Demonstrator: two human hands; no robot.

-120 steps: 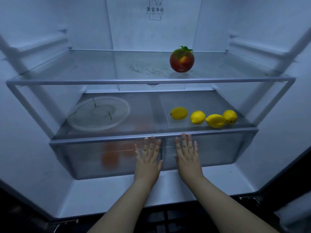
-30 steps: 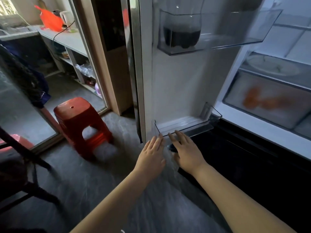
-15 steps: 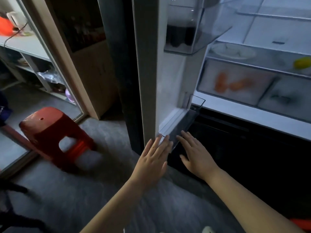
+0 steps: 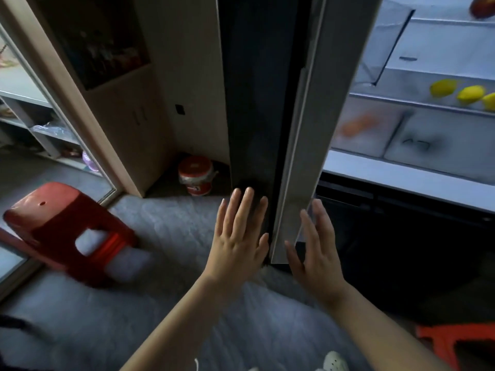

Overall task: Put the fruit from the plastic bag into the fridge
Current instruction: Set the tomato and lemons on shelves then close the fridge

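Note:
The fridge's left door [image 4: 302, 108] stands edge-on in the middle of the view. My left hand [image 4: 238, 236] lies flat with straight fingers against the door's dark outer face near its bottom. My right hand [image 4: 316, 250] is held open beside the door's inner side at the bottom corner. Inside the fridge [image 4: 417, 172] at the right, three yellow lemons [image 4: 468, 93] lie on a glass shelf, and a red fruit [image 4: 482, 8] shows at the top right edge. Orange shapes [image 4: 359, 124] blur through a frosted drawer. No plastic bag is in view.
A red plastic stool [image 4: 67, 231] stands on the grey floor at the left. A red-lidded tub [image 4: 197, 174] sits in the corner behind the door. A beige cabinet [image 4: 126, 103] and shelves [image 4: 48, 129] are at the left. An orange stool [image 4: 455, 344] shows at the bottom right.
The door has swung toward the fridge and now appears edge-on. My left hand has moved onto its outer face; my right hand stays by the inner bottom corner. The view has turned right.

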